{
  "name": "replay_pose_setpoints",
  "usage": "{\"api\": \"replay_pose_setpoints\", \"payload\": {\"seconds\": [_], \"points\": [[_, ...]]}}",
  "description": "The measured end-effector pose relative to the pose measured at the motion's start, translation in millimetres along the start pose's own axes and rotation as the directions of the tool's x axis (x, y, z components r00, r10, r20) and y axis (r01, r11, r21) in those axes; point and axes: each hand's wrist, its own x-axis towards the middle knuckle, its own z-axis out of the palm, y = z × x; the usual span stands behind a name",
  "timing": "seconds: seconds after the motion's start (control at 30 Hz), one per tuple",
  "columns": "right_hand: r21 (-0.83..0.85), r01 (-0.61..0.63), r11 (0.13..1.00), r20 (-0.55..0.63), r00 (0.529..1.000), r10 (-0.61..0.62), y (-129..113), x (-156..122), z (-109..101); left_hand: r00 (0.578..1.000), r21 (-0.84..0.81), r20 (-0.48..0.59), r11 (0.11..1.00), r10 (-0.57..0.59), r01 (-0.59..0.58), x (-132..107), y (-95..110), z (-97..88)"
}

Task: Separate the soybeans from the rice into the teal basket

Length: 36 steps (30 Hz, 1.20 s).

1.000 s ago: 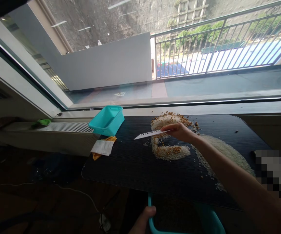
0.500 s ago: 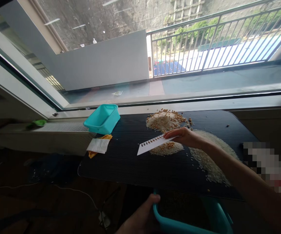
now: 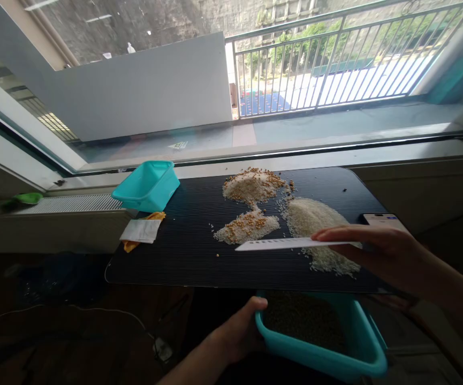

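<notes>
My right hand (image 3: 371, 248) pinches one end of a thin white card with a row of slots (image 3: 273, 244), held nearly flat above the front of the dark tabletop (image 3: 183, 267). Behind the card lies a small mound of white rice mixed with yellow-brown beans or kernels (image 3: 247, 227). Farther back sits a larger mixed mound (image 3: 251, 184). A wide heap of rice (image 3: 315, 214) spreads on the right, partly behind the card and hand. Below the table edge, my left hand (image 3: 243, 331) grips the left rim of a teal basin (image 3: 319, 358) holding dark, grainy contents.
An empty-looking teal basket (image 3: 146, 187) stands at the back left, with a folded white cloth on a yellow one (image 3: 141, 231) near it. A phone (image 3: 384, 219) lies at the right edge. Behind runs a window sill (image 3: 207, 170). A cable (image 3: 135, 318) trails below.
My right hand has drawn the card back from the small mound toward me and right, tilting it flatter. The small mound is now more exposed. The camera view has shifted. My left hand stays on the basin.
</notes>
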Motion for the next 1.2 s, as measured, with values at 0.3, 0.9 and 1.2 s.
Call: {"api": "replay_pose_setpoints", "payload": {"seconds": [0.3,0.9,1.2], "points": [[0.036,-0.104,0.994,-0.252,0.962,0.11,-7.9,-41.6,47.6,0.99,-0.002,-0.11,0.996,0.09,-0.091,-51.3,7.5,-42.7],[-0.252,-0.064,0.966,-0.321,0.947,-0.021,-17.1,9.7,96.9,0.963,-0.123,-0.181,0.966,0.202,-0.226,-106.1,2.6,-84.2],[-0.259,-0.08,0.963,-0.271,0.962,0.007,-22.6,21.2,117.0,0.939,-0.122,-0.294,0.967,0.181,-0.225,-121.8,13.6,-104.7]]}}
